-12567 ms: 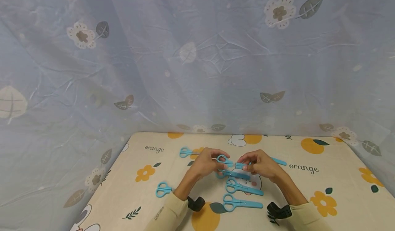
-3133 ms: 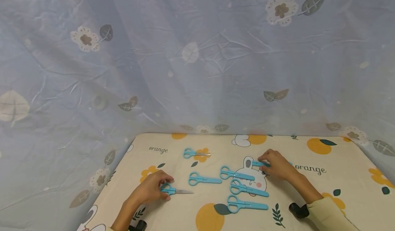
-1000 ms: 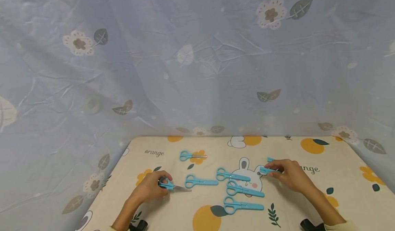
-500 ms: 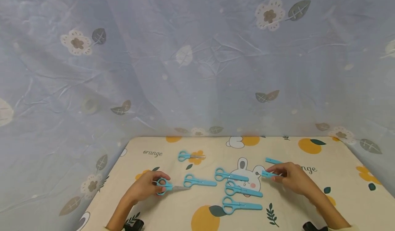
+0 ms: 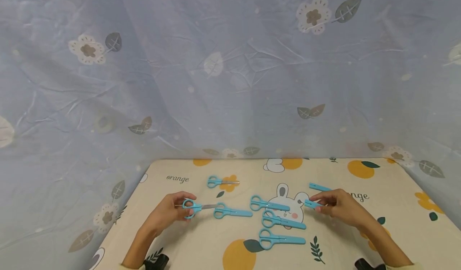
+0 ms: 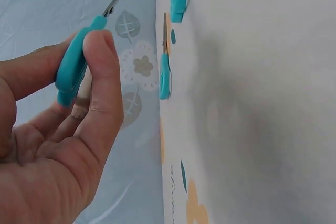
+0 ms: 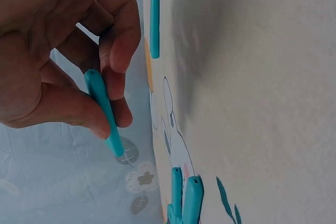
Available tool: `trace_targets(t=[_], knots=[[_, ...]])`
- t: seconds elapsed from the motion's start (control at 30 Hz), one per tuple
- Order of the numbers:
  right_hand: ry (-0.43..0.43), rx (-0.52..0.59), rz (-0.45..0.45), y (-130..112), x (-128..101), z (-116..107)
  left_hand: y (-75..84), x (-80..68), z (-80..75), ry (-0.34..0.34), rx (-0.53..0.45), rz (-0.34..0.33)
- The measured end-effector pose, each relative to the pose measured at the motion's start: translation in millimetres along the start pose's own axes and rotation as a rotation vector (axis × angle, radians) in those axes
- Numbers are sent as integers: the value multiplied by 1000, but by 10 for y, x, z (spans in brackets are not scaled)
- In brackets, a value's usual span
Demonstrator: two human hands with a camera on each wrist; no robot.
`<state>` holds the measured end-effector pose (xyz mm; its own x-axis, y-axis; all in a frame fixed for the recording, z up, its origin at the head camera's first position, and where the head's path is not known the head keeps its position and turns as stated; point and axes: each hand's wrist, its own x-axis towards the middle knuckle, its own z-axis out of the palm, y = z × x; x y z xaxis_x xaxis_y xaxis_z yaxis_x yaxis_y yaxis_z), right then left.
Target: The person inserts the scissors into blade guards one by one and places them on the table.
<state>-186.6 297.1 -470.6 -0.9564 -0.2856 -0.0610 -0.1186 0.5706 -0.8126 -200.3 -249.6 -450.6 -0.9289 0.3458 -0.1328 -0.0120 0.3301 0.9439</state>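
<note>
My left hand (image 5: 183, 209) grips the handles of small blue scissors (image 5: 196, 206) with a bare metal blade that points right, lifted just off the table. The left wrist view shows my thumb (image 6: 102, 77) pressing on that blue handle (image 6: 76, 64). My right hand (image 5: 319, 204) pinches a blue blade cap (image 5: 310, 204) between thumb and fingers, as the right wrist view shows on the same cap (image 7: 105, 111). A second loose cap (image 5: 319, 187) lies just behind it on the table and also shows as the cap (image 7: 154, 24) in the right wrist view.
Several capped blue scissors lie between my hands: one (image 5: 232, 212) just right of the held blade, others (image 5: 269, 204), (image 5: 282, 222), (image 5: 281, 240). Uncapped scissors (image 5: 222, 181) lie further back. The cream tablecloth (image 5: 378, 190) has fruit prints. A flowered curtain (image 5: 230, 81) hangs behind.
My left hand has lifted the bare-bladed scissors and brought them slightly up and to the right. The right hand has shifted a little toward me with the cap.
</note>
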Motion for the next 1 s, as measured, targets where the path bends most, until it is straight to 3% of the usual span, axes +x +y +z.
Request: trace_targets(t=[0.5,1.0], knots=[[-137,193,16,60,48,-47,109,94,78,32,-17,17],[-197,242,28,22,79,-41,208,242,215,-9,-22,55]])
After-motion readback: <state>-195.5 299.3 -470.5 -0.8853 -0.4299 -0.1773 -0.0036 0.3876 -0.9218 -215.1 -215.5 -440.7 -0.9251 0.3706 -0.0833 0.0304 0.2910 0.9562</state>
